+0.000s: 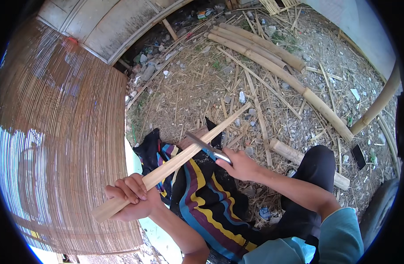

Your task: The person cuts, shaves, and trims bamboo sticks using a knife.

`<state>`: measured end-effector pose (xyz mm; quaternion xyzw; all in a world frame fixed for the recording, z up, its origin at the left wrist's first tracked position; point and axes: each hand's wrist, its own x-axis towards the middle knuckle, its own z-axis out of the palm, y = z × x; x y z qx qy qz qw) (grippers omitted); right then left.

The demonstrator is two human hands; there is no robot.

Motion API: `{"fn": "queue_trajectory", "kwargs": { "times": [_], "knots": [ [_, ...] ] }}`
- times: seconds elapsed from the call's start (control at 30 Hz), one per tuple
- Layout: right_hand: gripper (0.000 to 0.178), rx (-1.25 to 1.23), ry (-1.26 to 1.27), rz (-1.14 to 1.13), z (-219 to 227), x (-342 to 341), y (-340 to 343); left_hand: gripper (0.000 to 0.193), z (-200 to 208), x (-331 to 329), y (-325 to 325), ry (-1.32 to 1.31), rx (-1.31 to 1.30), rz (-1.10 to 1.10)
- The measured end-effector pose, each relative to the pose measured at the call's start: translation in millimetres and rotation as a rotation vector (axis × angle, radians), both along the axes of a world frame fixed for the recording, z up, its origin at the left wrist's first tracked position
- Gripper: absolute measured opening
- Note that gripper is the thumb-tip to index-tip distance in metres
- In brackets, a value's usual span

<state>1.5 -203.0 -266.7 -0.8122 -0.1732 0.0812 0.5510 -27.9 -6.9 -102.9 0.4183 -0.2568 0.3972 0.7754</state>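
While the left hand (132,191) gripped a bamboo strip (173,162), the right hand (240,165) held a knife (203,143) across it

Because its fingers were curled right around the strip near the broad lower end, the left hand had a firm fist hold, with a short stub jutting out beyond it. The right hand was closed about the knife's handle; the blade crossed over the strip, though I could not tell whether its edge was touching. The strip slanted up and away over the striped cloth (201,198), tapering to a far tip above the littered ground (180,99).

It looked light, dry and stiff, with some spring along its length; its edges seemed likely to be sharp or splintery. The broad end appeared the best place to take hold, well apart from the blade.

Counted outward, there were two hands, one gripped strip, one knife and one striped cloth. One short bamboo piece (285,151) lay partly hidden behind the dark-trousered knee (320,159). Three bamboo poles (294,82) lay close together farther off, and one more pole (380,103) slanted at the right. One dark flat rectangle (358,157) rested near it. One cane screen (65,145) filled the left side. Loose slivers were too many to count.
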Motion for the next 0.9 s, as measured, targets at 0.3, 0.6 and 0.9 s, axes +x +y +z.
{"fn": "queue_trajectory", "kwargs": {
  "times": [0.3, 0.6, 0.9],
  "knots": [
    [0.047, -0.117, 0.228, -0.269, -58, 44, -12, 0.061, 1, 2, 6, 0.002, 0.006, 0.004],
    [0.042, 0.141, -0.145, -0.166, -46, 14, 12, 0.061, 2, -4, -13, -0.018, 0.085, -0.062],
    [0.044, 0.0, -0.019, -0.188, -45, 22, 6, 0.059, 1, -7, -8, 0.016, 0.013, -0.013]
  ]
}}
